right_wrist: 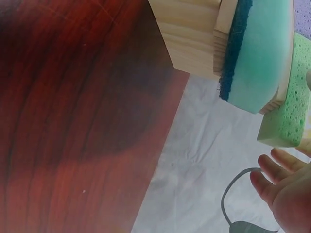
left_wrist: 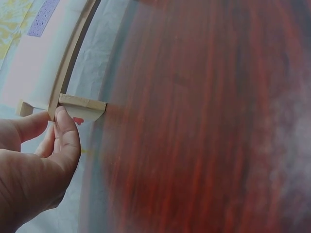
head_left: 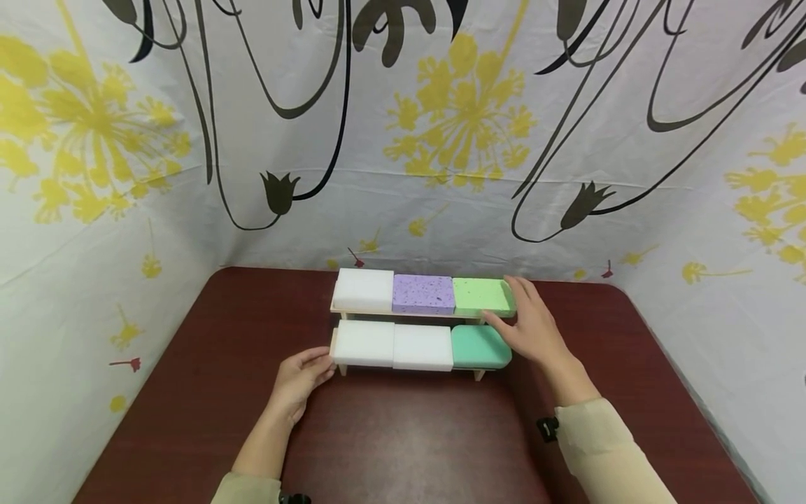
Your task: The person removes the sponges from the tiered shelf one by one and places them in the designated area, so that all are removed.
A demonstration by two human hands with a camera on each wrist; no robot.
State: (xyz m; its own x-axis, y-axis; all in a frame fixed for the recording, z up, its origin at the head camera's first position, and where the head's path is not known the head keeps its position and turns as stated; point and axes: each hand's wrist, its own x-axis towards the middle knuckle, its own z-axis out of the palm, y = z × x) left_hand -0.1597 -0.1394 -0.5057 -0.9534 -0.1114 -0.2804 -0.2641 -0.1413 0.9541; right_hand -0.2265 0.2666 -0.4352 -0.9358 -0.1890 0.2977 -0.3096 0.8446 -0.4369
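Note:
A two-tier wooden rack [left_wrist: 82, 100] holds two rows of sponges. On the upper tier sit a white sponge [head_left: 364, 290], a speckled purple sponge [head_left: 423, 294] and a light green sponge [head_left: 481, 297]. Below them are two white sponges [head_left: 363, 344] and a teal sponge [head_left: 481, 346], which has a dark scouring layer [right_wrist: 236, 48] underneath. My left hand [head_left: 301, 383] pinches the lower tier's left end between thumb and fingers. My right hand [head_left: 534, 327] is at the green sponge's right end, index finger against it, thumb stretched along its front; the other fingers are loosely extended.
The rack stands toward the back of a dark red wood-grain table [head_left: 415, 434]. Behind it and at both sides hangs a white cloth [head_left: 371, 154] with yellow and grey flower prints.

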